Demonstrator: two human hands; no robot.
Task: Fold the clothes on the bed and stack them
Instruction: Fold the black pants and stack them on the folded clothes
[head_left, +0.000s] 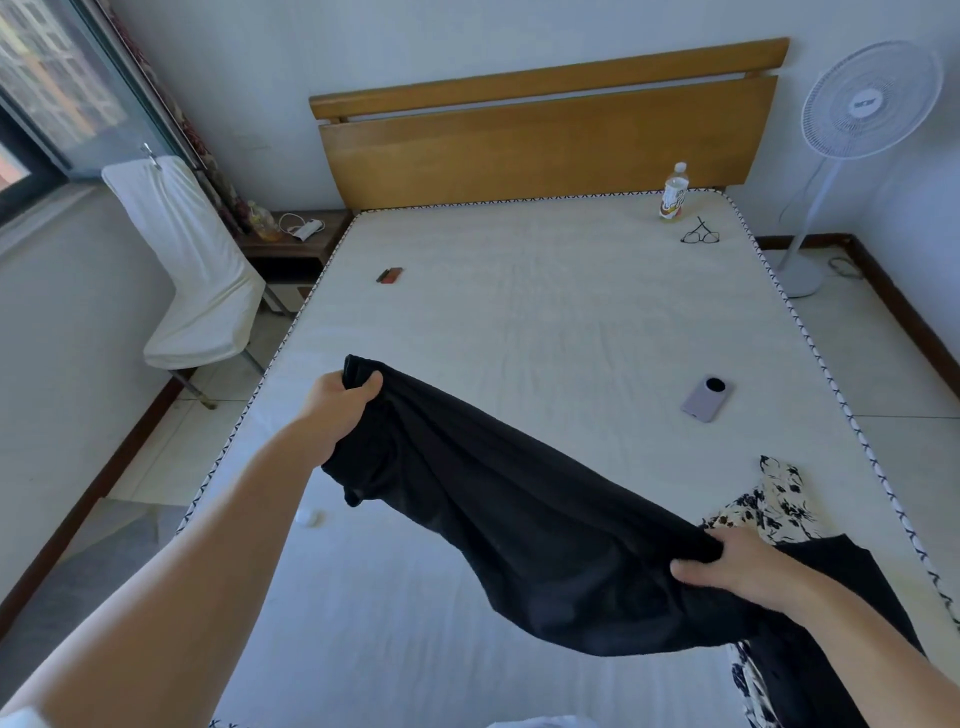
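Bare mattress (519, 322), folding barely begun.
Left hand (340, 402) and right hand (727, 566) each clenched on black garment (519, 509), stretched aloft over bed; floral garment (779, 506) heaped unfolded at right edge; no stack visible.

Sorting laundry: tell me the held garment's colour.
Plain black garment, clearest in the head view.

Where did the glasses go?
In the head view, the glasses lie on the bed at its far right corner, just in front of the bottle near the headboard.
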